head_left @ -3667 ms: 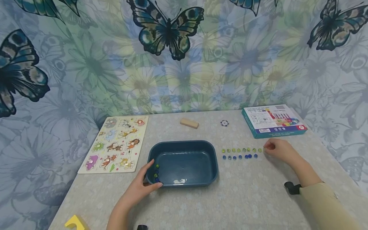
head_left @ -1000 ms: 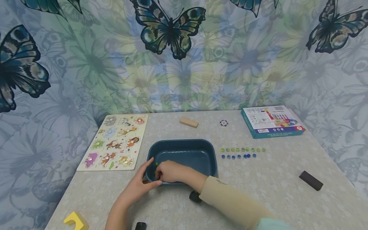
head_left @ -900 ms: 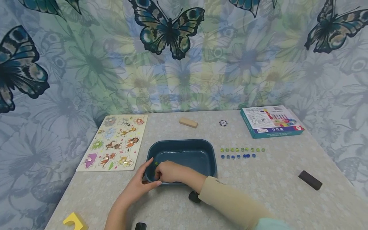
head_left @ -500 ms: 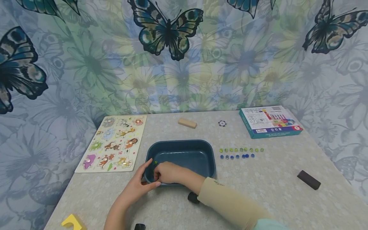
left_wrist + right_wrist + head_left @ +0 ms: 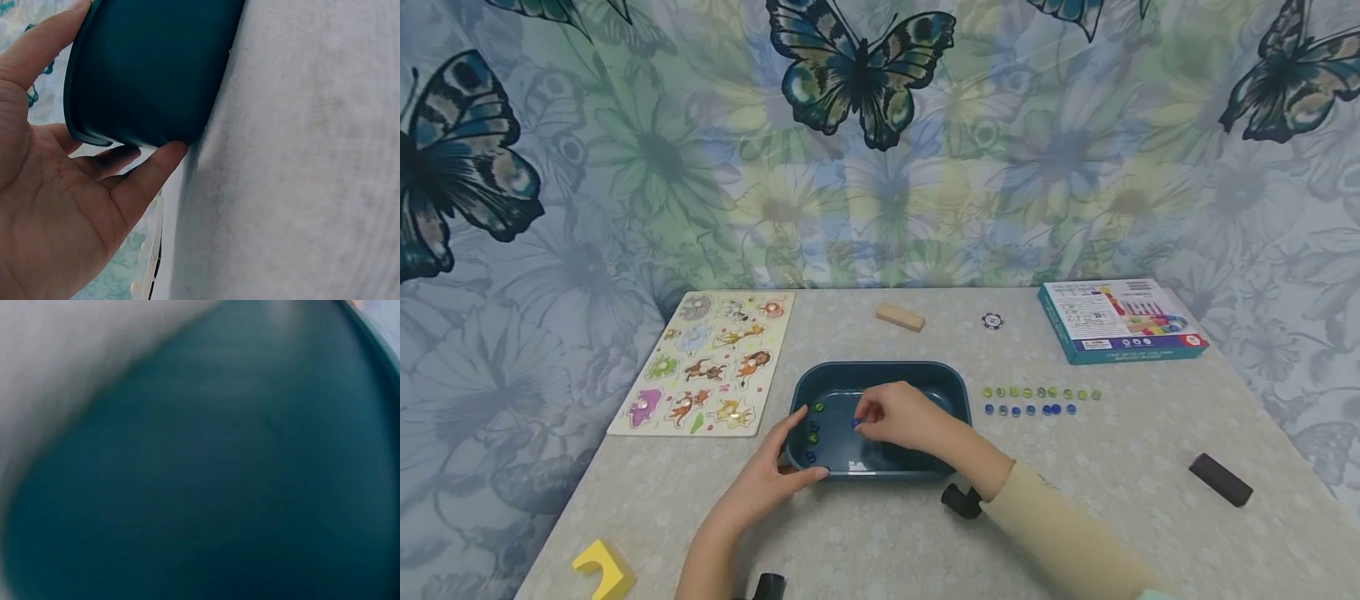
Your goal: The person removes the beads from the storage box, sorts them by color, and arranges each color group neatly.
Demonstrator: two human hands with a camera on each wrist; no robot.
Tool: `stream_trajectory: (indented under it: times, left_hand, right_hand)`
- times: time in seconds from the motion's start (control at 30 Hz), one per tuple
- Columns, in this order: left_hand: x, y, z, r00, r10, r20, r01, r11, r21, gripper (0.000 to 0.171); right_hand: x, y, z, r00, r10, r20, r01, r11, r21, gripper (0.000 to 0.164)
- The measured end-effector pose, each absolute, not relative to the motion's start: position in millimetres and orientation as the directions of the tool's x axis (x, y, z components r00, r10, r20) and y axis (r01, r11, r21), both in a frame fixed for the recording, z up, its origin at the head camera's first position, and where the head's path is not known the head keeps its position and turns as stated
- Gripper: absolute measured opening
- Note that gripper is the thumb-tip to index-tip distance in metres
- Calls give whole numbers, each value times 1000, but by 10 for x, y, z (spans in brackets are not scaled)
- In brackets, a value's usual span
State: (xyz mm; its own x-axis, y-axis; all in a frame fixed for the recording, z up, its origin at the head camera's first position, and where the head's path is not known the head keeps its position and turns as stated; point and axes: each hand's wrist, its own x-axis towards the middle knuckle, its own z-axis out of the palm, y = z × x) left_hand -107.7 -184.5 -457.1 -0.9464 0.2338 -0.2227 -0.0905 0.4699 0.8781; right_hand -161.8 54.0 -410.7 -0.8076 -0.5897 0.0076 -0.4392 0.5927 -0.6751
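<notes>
Pinching one blue bead [image 5: 856,423] between thumb and fingertips, the right hand [image 5: 895,414] hung over the middle of the dark blue tray [image 5: 838,457], its forearm [image 5: 976,454] slanting above the near right corner; how high, the blurred right wrist view hardly told. The left hand [image 5: 765,483] held the near left corner, thumb and forefinger wide apart. Other beads [image 5: 813,438] lay inside, by the left wall.

Right arm [image 5: 988,465]: beige sleeve [image 5: 1067,533], plain, roomy, lightly creased, cuff [image 5: 1004,486] stopping short of the bare right hand [image 5: 898,417]. Pale mint fabric [image 5: 1153,595] shows at the sleeve's lower end. Stubby black device [image 5: 961,502] just under the cuff. Left hand [image 5: 767,492] bare, left forearm [image 5: 713,542] bare too. Second black device [image 5: 769,587] beside that forearm, only partly in view.
</notes>
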Motion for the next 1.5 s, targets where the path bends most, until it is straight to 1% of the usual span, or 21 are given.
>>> stream_trajectory:
  times: [0.1,0.2,0.37,0.53,0.67,0.87,1.07,1.27,1.5]
  left_hand:
    - [-1089,-1821,-4575,-946,232,-227,-92,480,872,89]
    - [-1093,-1807,-4585,-946,228,-231,-95,487,868,90]
    - [-1093,-1808,-4589,-947,214,-239,-104,498,861,91]
    - [-1085,-1820,-4567,-950,202,-239,-107,508,855,91]
    - [-1075,-1836,-4555,-950,205,-235,-102,508,855,91]
    - [-1077,-1834,-4558,-949,210,-235,-101,503,859,91]
    - [-1091,-1807,-4571,-948,210,-240,-106,502,859,92]
    - [-1089,-1813,-4570,-946,220,-237,-104,485,868,91]
    - [-1073,-1816,-4552,-948,219,-232,-102,482,870,92]
  right_hand:
    - [-1595,859,-4004,-848,-527,43,-415,612,-673,7]
    - [-1566,1234,-3931,-897,-439,57,-365,662,-655,8]
    - [-1522,1963,-3885,-963,-269,-5,-204,742,-639,12]
    - [-1450,2668,-3934,-987,-136,-79,-61,793,-607,22]
    - [-1390,3024,-4048,-989,-60,-133,24,833,-553,25]
    - [-1374,3249,-4248,-977,-8,-213,98,871,-481,25]
    - [-1403,3281,-4372,-966,41,-256,151,891,-429,20]
    - [-1421,3253,-4383,-957,82,-278,190,901,-391,19]
    - [-1411,3222,-4318,-951,78,-299,194,903,-383,23]
